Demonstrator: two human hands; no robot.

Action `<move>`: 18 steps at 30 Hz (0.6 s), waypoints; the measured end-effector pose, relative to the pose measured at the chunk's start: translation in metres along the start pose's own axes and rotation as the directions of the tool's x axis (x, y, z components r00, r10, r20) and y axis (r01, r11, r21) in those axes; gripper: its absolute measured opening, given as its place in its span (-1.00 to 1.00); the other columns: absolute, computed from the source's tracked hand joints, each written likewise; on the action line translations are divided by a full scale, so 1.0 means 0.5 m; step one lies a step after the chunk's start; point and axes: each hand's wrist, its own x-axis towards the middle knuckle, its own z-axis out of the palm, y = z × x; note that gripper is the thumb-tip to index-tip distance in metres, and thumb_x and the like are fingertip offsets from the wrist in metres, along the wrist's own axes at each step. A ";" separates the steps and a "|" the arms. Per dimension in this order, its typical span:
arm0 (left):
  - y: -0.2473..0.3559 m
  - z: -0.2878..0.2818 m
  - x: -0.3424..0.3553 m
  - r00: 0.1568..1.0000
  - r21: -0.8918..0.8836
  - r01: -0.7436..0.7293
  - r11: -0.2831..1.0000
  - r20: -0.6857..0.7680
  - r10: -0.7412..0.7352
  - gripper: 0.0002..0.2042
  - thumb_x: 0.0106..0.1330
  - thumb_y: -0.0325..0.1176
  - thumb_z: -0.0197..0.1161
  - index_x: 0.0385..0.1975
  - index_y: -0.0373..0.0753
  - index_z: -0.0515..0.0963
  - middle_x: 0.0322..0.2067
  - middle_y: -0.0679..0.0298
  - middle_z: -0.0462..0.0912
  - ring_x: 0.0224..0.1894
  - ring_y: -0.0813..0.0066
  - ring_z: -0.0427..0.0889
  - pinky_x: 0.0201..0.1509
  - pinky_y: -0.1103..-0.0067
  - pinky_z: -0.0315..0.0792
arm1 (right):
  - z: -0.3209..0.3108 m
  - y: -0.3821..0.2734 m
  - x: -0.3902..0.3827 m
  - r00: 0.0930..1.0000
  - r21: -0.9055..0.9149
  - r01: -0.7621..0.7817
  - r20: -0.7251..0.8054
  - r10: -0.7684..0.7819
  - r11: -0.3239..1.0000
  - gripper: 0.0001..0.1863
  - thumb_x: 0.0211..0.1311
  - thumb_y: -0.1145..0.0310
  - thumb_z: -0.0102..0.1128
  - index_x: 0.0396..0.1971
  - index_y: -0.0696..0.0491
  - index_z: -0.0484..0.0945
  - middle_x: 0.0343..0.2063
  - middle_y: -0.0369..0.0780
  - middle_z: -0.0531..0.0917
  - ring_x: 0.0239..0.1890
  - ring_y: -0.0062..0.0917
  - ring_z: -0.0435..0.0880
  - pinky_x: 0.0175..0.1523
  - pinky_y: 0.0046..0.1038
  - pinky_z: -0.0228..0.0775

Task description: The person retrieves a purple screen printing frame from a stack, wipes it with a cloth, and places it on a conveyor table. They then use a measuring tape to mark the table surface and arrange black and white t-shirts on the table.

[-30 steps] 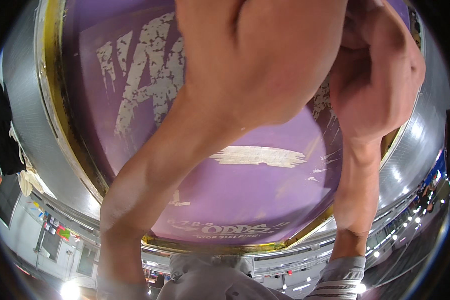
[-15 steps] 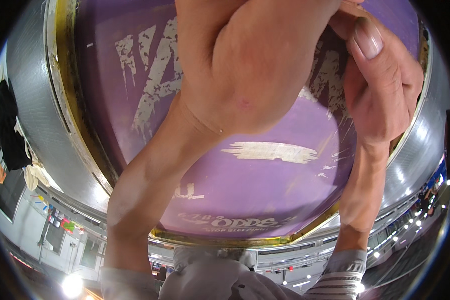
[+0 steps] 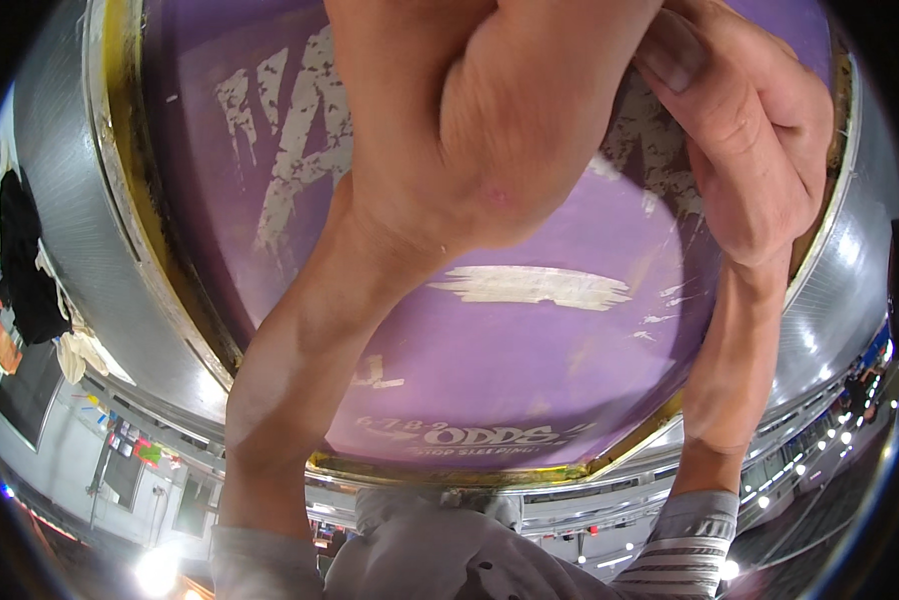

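My left hand (image 3: pixel 510 120) is large at the top centre over a purple screen (image 3: pixel 530 370) with pale, worn lettering and a metal frame (image 3: pixel 150 255) edged in yellow. Its fingertips run out of sight at the upper edge. My right hand (image 3: pixel 755 150) is bent at the upper right, fingers curled and thumb tip tucked beside my left hand. Whatever is held between or beyond the two hands is hidden.
A wide silver surface (image 3: pixel 825 310) lies around the screen on both sides. Black cloth (image 3: pixel 25 260) and cream cloth (image 3: pixel 80 350) are at the far left edge. Ceiling lights and a wall with coloured items show around the lower rim.
The screen sits slightly further right in view. My right thumb has come into sight and now bends toward my left hand, which stays over the screen's upper part.
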 end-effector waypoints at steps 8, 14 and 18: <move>0.039 -0.084 0.053 0.997 0.003 -0.068 0.998 0.039 0.068 -0.61 0.43 -0.29 -0.17 -0.18 -0.51 0.54 -0.25 -0.02 0.66 -0.24 0.32 0.64 -0.06 0.53 0.49 | 0.046 -0.036 0.000 0.984 -0.147 -0.147 -0.125 0.129 0.978 -0.66 0.31 0.33 0.09 -0.27 0.39 0.60 -0.35 0.04 0.68 -0.28 -0.39 0.66 -0.12 -0.45 0.49; 0.052 -0.124 0.063 0.995 0.025 -0.100 0.995 -0.001 0.100 -0.60 0.44 -0.28 -0.19 -0.17 -0.51 0.54 -0.23 -0.03 0.66 -0.22 0.31 0.65 -0.03 0.52 0.49 | 0.060 -0.041 0.009 0.983 -0.154 -0.162 -0.110 0.146 0.975 -0.65 0.32 0.32 0.08 -0.29 0.39 0.60 -0.37 0.01 0.67 -0.31 -0.43 0.64 -0.16 -0.47 0.47; 0.052 -0.133 0.068 0.993 0.033 -0.112 0.993 -0.036 0.113 -0.59 0.44 -0.27 -0.20 -0.17 -0.51 0.54 -0.21 -0.04 0.67 -0.21 0.31 0.65 -0.01 0.52 0.49 | 0.062 -0.043 0.019 0.985 -0.157 -0.157 -0.100 0.142 0.975 -0.64 0.33 0.31 0.08 -0.31 0.39 0.60 -0.39 -0.01 0.67 -0.33 -0.46 0.63 -0.18 -0.49 0.46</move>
